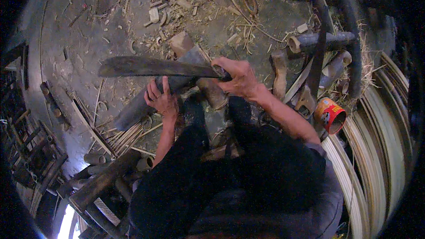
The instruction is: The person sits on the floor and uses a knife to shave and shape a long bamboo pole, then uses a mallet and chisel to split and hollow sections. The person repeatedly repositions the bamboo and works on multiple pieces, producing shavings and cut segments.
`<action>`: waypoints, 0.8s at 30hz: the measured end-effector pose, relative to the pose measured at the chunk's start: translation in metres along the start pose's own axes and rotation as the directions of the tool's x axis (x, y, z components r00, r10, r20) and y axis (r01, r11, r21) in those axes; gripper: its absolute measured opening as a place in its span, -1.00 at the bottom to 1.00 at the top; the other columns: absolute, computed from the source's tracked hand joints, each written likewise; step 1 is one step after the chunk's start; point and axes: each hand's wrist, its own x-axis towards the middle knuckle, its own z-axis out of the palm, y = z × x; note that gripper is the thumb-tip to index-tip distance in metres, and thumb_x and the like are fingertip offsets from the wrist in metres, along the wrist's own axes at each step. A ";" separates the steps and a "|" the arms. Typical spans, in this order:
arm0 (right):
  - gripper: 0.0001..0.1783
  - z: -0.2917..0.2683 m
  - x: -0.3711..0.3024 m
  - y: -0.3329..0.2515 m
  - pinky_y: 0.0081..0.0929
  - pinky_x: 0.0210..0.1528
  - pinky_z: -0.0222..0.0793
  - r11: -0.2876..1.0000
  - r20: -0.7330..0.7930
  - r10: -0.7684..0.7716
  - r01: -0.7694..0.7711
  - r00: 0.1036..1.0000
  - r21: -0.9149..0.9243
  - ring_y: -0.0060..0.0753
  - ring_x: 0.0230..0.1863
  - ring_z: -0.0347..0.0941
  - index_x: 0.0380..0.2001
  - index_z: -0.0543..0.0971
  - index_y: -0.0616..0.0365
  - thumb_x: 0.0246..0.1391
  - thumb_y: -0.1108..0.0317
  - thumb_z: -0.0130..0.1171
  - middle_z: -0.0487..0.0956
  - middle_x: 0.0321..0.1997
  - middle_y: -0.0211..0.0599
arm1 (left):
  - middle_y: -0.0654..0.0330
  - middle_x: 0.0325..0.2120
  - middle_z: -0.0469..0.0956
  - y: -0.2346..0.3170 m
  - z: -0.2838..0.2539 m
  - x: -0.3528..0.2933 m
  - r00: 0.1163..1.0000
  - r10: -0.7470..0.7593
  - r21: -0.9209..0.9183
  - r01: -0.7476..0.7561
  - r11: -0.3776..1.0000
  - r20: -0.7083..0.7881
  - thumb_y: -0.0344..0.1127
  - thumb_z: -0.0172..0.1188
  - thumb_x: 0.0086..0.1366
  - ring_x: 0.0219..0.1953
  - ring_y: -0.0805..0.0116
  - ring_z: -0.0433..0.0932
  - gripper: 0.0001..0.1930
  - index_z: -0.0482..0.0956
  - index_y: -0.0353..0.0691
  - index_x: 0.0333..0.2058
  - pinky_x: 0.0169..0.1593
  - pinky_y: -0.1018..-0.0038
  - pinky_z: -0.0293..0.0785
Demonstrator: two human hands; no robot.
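My right hand (239, 77) is closed around the handle of a machete (150, 67). The broad, dark blade points left and passes over a thick grey bamboo tube (135, 108). That tube lies slanted in front of my legs, its far end near a wooden block (181, 43). My left hand (162, 102) grips the tube from above, fingers spread over its side and just below the blade. Whether the blade touches the bamboo, I cannot tell.
Wood chips (155, 15) litter the floor ahead. At right are bamboo lengths (321, 42), a handsaw (305, 102), a red and orange can (330, 116) and long pale strips (376, 150). Thin sticks (126, 139) and a dark wooden frame (104, 179) stand at lower left.
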 end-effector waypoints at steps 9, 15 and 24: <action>-0.64 0.008 -0.035 0.070 -0.10 -0.35 0.37 0.915 0.080 0.380 -0.361 0.922 -0.181 0.17 -0.33 0.47 -0.24 0.46 0.14 -0.13 0.26 0.24 0.53 -0.45 0.04 | 0.09 0.05 0.30 -0.022 -0.038 0.048 0.863 -0.004 -0.173 0.105 0.979 0.505 -0.12 0.45 -0.27 0.11 0.05 0.27 -0.02 0.18 0.15 0.22 0.17 0.11 0.10; -0.67 0.004 -0.006 0.012 -0.17 -0.39 0.38 0.980 0.011 0.173 -0.171 0.985 -0.105 0.10 -0.36 0.49 -0.27 0.46 0.09 -0.14 0.25 0.27 0.53 -0.43 0.00 | 0.07 -0.03 0.33 -0.024 -0.036 0.055 0.866 0.078 -0.150 -0.004 0.989 0.493 -0.14 0.48 -0.28 0.06 0.02 0.30 0.00 0.17 0.14 0.22 0.13 0.09 0.14; -0.59 0.012 -0.004 0.044 -0.26 -0.39 0.41 0.871 0.154 0.415 -0.343 0.897 -0.351 0.04 -0.38 0.49 -0.22 0.48 0.15 -0.18 0.25 0.30 0.53 -0.38 -0.01 | 0.06 0.06 0.28 -0.018 -0.030 0.044 0.912 0.031 -0.107 0.014 0.994 0.408 -0.30 0.51 -0.33 0.11 0.00 0.24 0.04 0.17 0.16 0.22 0.16 0.07 0.07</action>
